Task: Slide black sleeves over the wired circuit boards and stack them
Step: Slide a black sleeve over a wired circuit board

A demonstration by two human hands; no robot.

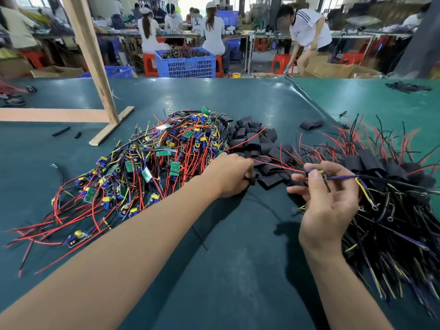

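Sleeves (253, 141) lay heaped at twelve o'clock, the left hand (232, 173) pinching one while the right hand (327, 198) pinched a wired board (317, 175), many sleeved boards (390, 186) stacked at three o'clock, a bigger bare tangle (152, 160) left at ten.

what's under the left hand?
The left hand grips a black sleeve at the edge of the loose sleeve pile, over the green mat. Its fingers hide most of it.

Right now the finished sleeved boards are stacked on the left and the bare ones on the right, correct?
Reversed. The head view shows the bare wired boards heaped on the left, and the sleeved stack on the right, beside the right hand.
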